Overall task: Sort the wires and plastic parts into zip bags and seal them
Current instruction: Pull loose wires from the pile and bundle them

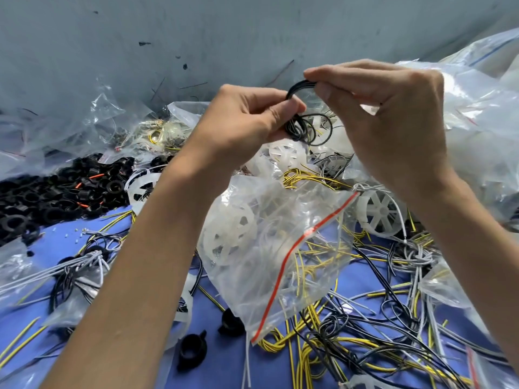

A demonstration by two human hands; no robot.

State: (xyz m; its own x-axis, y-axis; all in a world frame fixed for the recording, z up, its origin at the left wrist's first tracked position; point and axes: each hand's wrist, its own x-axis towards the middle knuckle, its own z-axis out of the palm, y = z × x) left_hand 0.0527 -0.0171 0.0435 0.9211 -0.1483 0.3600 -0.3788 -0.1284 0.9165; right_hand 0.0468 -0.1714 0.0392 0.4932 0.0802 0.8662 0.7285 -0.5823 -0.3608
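Clutter hides most of the blue work surface (216,357); its edges run out of frame on every side. Bag pile (483,113) at right is cut off by the frame, contents a pale blur. No readable writing or labels anywhere.

Both hands raised above the mess. Left hand (247,122) closed around a coiled bundle of black wires (302,127), loops spilling from under the fingers. Right hand (393,116) pinches the bundle's upper strands between thumb and forefinger, just beside the left thumb. How many wires are in the bundle cannot be told.

Zip bag (269,248) with a red seal strip lies below the hands, mouth toward the right, unsealed as far as can be seen; inside, white plastic wheels (230,234) and thin white strands, hazy through the film. Another white wheel (379,211) lies loose at right, near the bag's mouth. Black plastic rings (56,192) heaped at left, partly under clear film. Yellow wires (309,349) and grey wires (415,256) tangle across the surface, well apart from the held bundle.
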